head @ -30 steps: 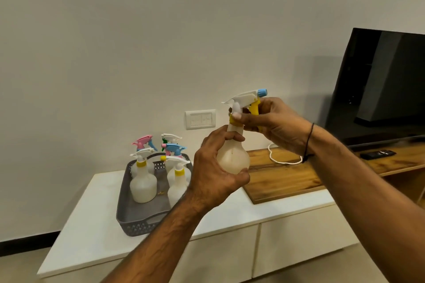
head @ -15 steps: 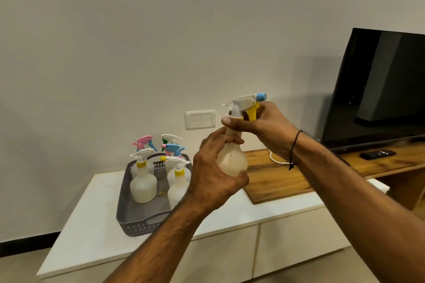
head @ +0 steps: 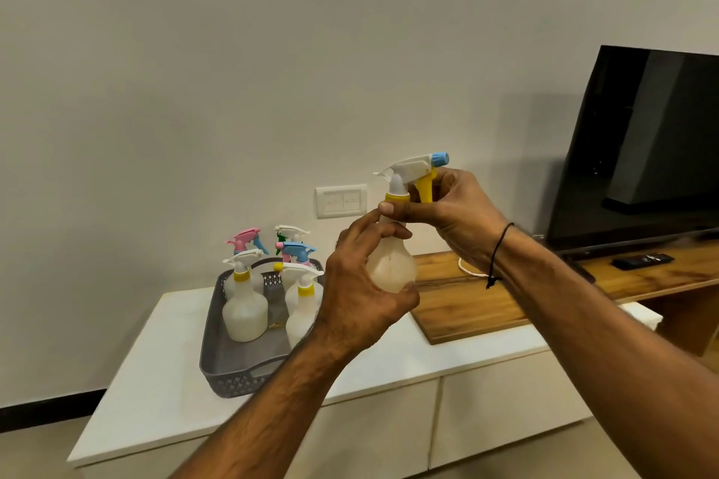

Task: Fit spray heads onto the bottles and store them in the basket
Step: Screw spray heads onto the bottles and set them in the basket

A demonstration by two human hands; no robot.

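Above the white counter (head: 163, 393), the left hand (head: 360, 303) grips a bottle (head: 391, 264); the right hand (head: 451, 214) pinches its spray head (head: 412, 171). Left, the grey basket (head: 218, 327) holds finished bottles (head: 245, 307); a television (head: 642, 148) stands right.

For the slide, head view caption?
Left hand holds bottle; right hand twists spray head on above basket.

Soft even room light, pics sharp; wall (head: 272, 70) dims twd corners; my view bends at edges; TV (head: 642, 152) shows faint glare.

Translucent bottle (head: 391, 264) upright, white spray head (head: 412, 169) seated; others in grey basket (head: 233, 369).
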